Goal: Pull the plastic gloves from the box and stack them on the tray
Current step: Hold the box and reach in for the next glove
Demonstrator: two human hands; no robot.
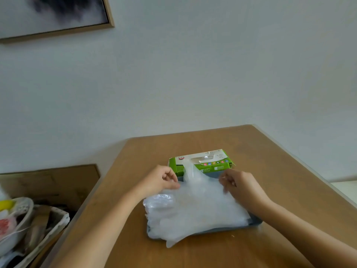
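Note:
A green and white glove box (202,163) lies on the wooden table, just behind a grey tray (255,222). A pile of clear plastic gloves (193,213) covers most of the tray and hangs over its front edge. One clear glove (191,175) stretches from the box's opening down onto the pile. My left hand (160,179) pinches that glove's left edge. On the other side my right hand (236,183) pinches its right edge. Both hands hover over the tray's far side.
The wooden table (270,161) ends at a white wall behind. Lower left, beside the table, stands a basket (48,227) of clutter with a white bowl (21,215) and a yellow object (6,205). A framed picture (58,18) hangs at upper left.

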